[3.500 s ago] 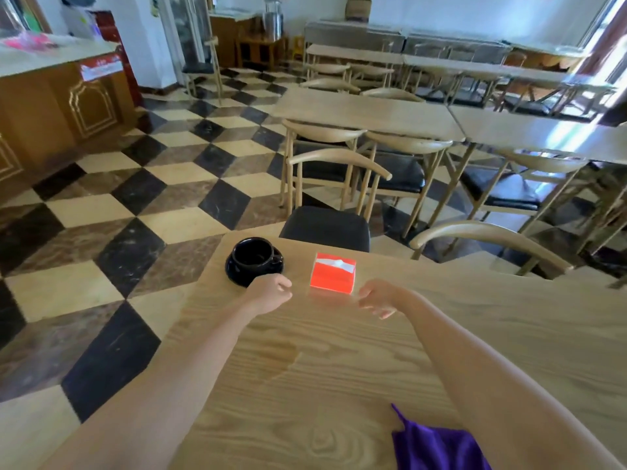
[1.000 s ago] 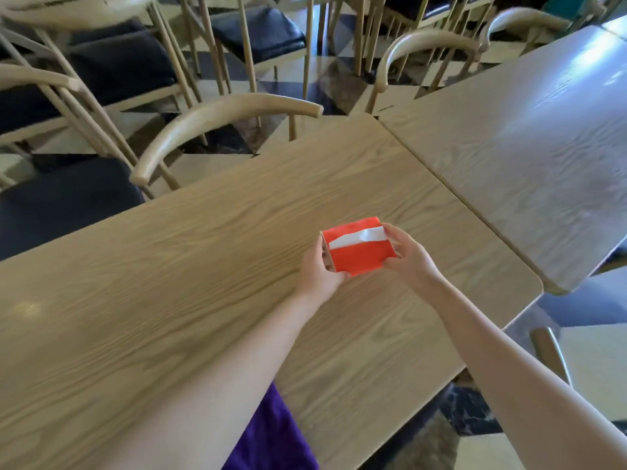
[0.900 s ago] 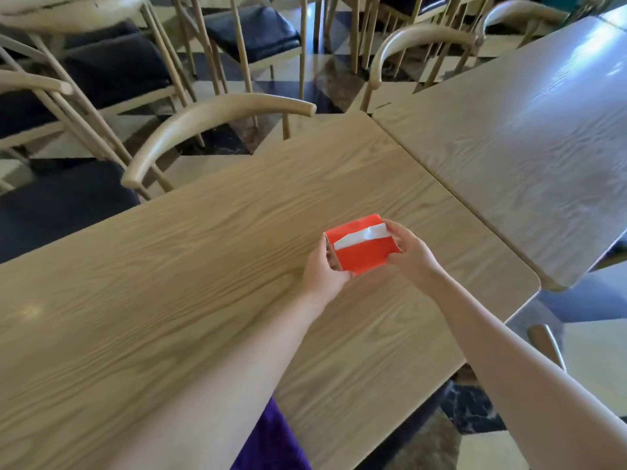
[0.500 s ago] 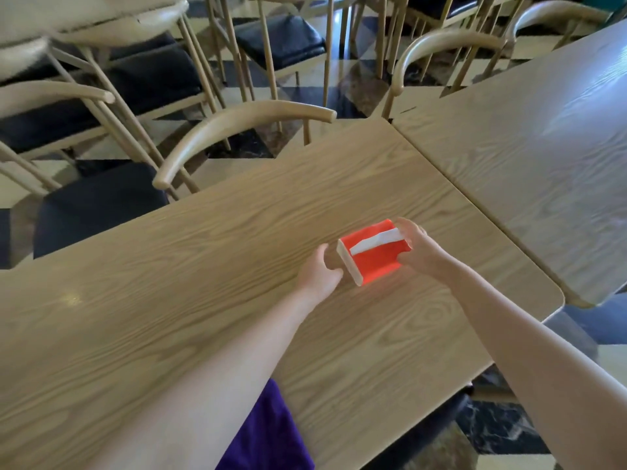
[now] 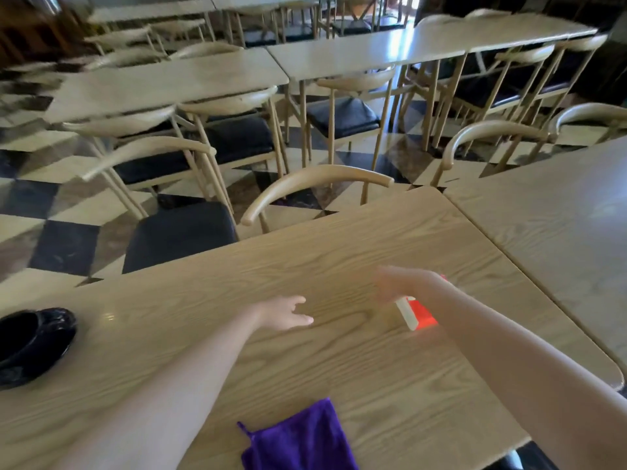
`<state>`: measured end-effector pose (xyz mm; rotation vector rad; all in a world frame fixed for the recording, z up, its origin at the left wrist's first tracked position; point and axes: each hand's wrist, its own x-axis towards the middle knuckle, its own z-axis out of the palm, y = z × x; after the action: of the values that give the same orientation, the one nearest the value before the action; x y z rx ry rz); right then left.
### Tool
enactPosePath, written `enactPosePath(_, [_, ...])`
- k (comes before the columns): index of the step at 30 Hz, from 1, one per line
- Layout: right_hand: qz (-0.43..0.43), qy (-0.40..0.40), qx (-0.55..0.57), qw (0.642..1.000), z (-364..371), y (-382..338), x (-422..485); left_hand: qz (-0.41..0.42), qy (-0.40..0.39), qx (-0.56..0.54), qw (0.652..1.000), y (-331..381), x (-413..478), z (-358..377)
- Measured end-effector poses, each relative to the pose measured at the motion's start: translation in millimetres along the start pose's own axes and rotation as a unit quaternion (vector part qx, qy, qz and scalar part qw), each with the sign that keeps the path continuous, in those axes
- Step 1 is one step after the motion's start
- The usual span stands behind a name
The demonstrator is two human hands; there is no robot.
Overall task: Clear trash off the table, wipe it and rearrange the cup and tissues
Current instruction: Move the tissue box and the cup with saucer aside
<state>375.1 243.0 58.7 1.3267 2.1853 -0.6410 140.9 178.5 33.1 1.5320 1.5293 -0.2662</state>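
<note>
Tissue box (image 5: 419,315) rests on table (image 5: 339,368); right hand (image 5: 398,284), blurred, beside it, grip indeterminate. Left hand (image 5: 285,313) open, empty. Step: rearranging. Next: fetch cup (image 5: 32,344), far left of box.

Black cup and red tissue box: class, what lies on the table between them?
Head view: between the cup and tissue box, only the left hand over bare table.

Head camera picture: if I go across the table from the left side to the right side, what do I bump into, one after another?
Black cup on its saucer → left hand → right hand → red tissue box. The purple cloth lies nearer, at the front edge, between the two hands.
</note>
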Motion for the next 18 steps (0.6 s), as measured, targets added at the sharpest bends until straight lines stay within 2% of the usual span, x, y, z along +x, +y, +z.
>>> enactPosePath(4, [-0.013,-0.090,-0.036,0.995,-9.4,-79.4,19.3,-0.027,-0.022,0.001,0.999,-55.1,-51.4,-16.1])
enactPosePath(7, [-0.031,-0.147,-0.023,0.988,-14.1,-140.6,33.4,-0.048,-0.010,-0.013,0.999,-108.5,-90.5,-21.5])
enactPosePath(15, [-0.092,-0.226,-0.052,0.968,-23.9,-310.1,65.3,-0.131,0.087,-0.082,0.984,-272.5,-189.5,-15.8])
enactPosePath(18, [-0.103,-0.234,-0.062,0.965,-23.5,-368.0,77.8,-0.158,0.106,-0.111,0.975,-324.3,-217.8,-12.3])
